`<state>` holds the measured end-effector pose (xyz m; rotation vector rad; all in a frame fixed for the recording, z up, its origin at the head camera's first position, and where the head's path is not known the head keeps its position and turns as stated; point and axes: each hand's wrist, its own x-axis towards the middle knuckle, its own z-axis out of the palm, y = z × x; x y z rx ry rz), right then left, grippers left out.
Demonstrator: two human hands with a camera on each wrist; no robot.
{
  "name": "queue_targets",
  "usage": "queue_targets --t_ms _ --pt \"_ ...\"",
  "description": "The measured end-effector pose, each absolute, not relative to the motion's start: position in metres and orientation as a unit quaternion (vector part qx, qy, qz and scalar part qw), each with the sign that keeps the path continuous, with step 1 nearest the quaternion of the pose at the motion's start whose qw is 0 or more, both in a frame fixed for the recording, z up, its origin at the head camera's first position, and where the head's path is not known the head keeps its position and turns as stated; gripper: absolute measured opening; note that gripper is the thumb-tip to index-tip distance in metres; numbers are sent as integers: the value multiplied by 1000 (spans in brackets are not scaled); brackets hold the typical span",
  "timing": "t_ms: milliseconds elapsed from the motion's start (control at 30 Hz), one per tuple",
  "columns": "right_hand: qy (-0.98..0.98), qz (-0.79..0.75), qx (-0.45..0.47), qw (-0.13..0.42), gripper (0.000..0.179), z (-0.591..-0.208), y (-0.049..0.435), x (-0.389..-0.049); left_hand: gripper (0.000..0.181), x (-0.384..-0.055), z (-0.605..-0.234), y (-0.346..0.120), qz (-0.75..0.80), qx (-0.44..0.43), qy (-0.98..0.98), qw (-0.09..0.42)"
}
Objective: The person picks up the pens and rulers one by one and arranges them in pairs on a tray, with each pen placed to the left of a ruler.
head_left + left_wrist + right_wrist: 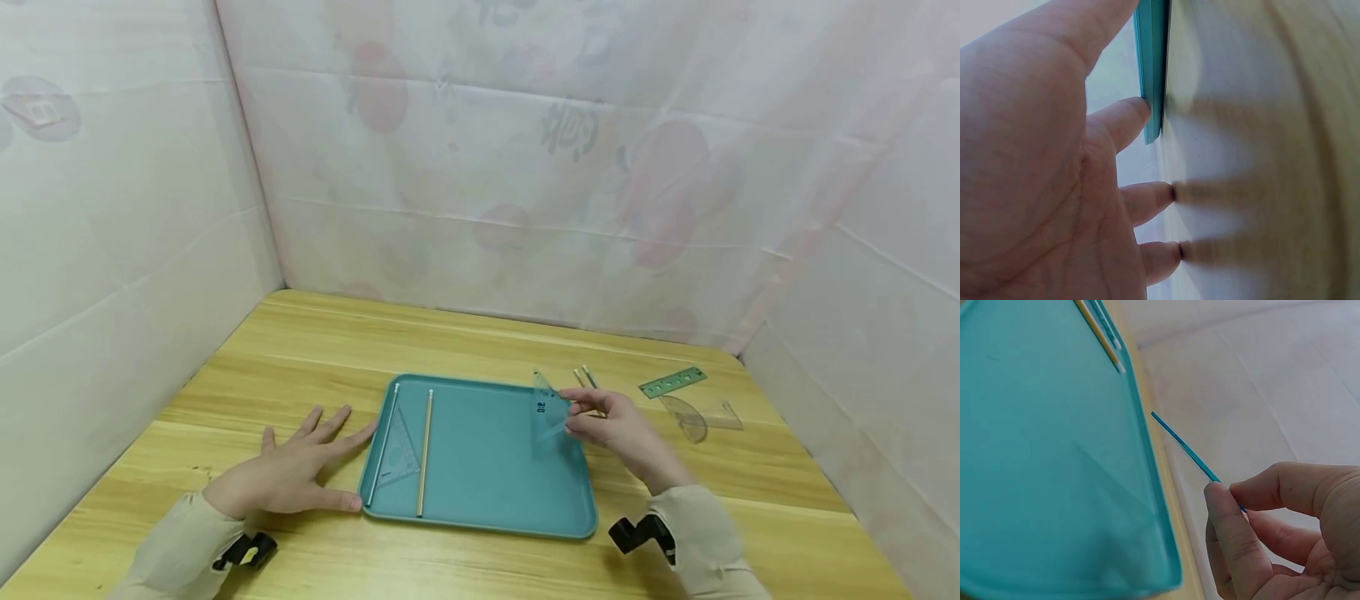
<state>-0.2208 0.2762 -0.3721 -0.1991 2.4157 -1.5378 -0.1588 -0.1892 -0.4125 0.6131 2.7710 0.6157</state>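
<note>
My right hand pinches a clear bluish set square between thumb and fingers, holding it upright over the right side of the teal tray. The right wrist view shows this set square edge-on as a thin blue line. Spread flat at the tray's left side is my left hand, its thumb and index fingertips touching the rim. Inside the tray, a dark pencil runs along the left wall. A clear set square lies between it and a yellow pencil.
Right of the tray, two pencils lie partly hidden behind my right hand. Farther right are a green stencil ruler, a clear protractor and another clear piece. Patterned pale cloth encloses the wooden table.
</note>
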Motion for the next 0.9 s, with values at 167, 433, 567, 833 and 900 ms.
queue_targets --t_ms 167,433,567,833,900 --pt "830 -535 -72 141 50 -375 267 -219 102 -159 -412 -189 208 209 948 120" --pt "834 -521 -98 157 48 -381 248 -215 103 -157 -413 -191 204 209 949 120" --pt "828 -521 -116 171 48 -384 237 -213 103 -157 -413 -192 203 210 949 119" --pt "834 -506 -135 177 47 -390 216 -209 103 -155 -413 -192 210 205 948 123" --pt "833 -504 -136 184 47 -391 211 -207 103 -154 -413 -192 209 205 948 123"
